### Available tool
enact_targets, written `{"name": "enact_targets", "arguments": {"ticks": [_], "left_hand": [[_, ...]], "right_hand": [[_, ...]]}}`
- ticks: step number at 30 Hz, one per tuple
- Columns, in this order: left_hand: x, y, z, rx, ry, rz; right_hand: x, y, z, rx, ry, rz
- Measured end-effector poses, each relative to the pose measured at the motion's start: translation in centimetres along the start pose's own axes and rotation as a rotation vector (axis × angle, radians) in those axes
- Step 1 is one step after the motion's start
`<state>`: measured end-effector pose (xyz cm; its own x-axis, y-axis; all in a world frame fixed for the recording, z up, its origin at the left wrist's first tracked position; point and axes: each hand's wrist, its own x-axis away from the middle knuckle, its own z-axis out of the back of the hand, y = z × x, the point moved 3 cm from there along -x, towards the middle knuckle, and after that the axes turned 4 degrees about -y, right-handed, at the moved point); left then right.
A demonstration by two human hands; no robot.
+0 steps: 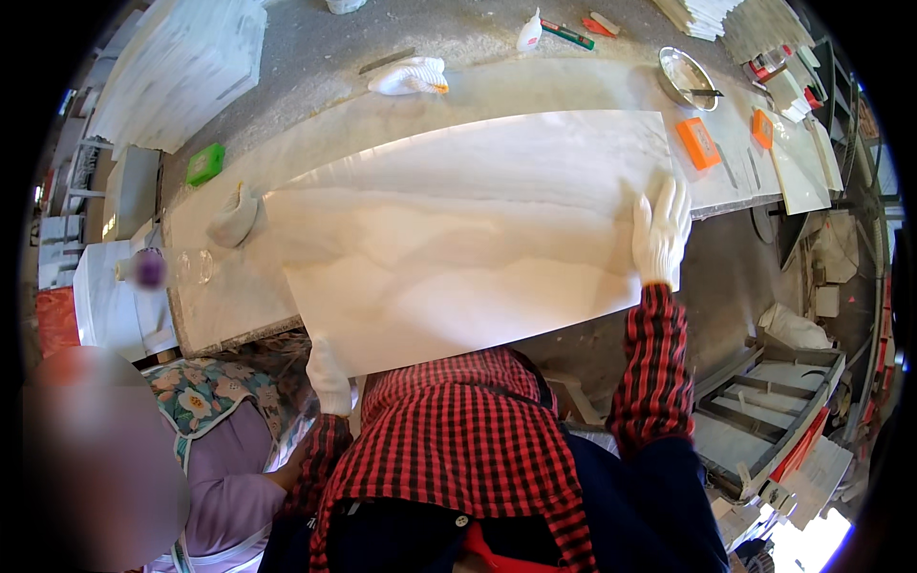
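Note:
A large polished marble slab [458, 220], cream-white with soft grey-brown veins, lies slanted across the worktable, its near edge out over the table's front and close to my body. At its near left corner my left hand [330, 380], in a white knit glove, grips the edge; part of its fingers is hidden. My right hand [661, 231], gloved the same way, rests flat on the slab's right edge, fingers stretched out and pointing away from me. Both my sleeves are red and black checked.
A co-worker [224, 458] in a lilac top and floral apron stands close at left. On the worktable [220, 306] are a green box [205, 164], a loose glove [411, 76], an orange box [698, 143] and a metal bowl [686, 78]. Stacked slabs [181, 72] stand far left.

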<state>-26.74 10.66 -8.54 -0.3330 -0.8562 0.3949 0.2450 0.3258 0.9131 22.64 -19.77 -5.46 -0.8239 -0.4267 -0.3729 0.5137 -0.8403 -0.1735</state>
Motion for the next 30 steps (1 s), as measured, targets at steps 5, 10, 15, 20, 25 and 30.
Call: {"name": "enact_targets", "arguments": {"ticks": [5,10,15,20,25,30], "left_hand": [[-1.5,-2.4,1.4,-0.153,0.028,-0.054],[-0.9,-0.4,1.4,-0.358,-0.035,-0.198],[-1.6,0.0,3.0,-0.34,0.024,-0.169],[-0.9,2.0,2.3,-0.219,0.03,-0.101],[-2.4,-0.7,4.5,-0.358,0.029,-0.21],[-1.6,1.4,2.3,-0.254,0.093,-0.232]], "right_hand": [[11.8,1.8,0.5,-0.047,0.03,-0.208],[21.2,4.5,-1.5,-0.347,-0.285,-0.704],[24.6,4.4,-1.8,-0.828,-0.406,-1.108],[19.4,6.4,-1.5,-1.284,-0.026,-1.337],[10.7,10.1,0.5,-0.965,-0.001,-0.858],[3.8,6.2,1.2,-0.524,-0.214,-0.63]]}}
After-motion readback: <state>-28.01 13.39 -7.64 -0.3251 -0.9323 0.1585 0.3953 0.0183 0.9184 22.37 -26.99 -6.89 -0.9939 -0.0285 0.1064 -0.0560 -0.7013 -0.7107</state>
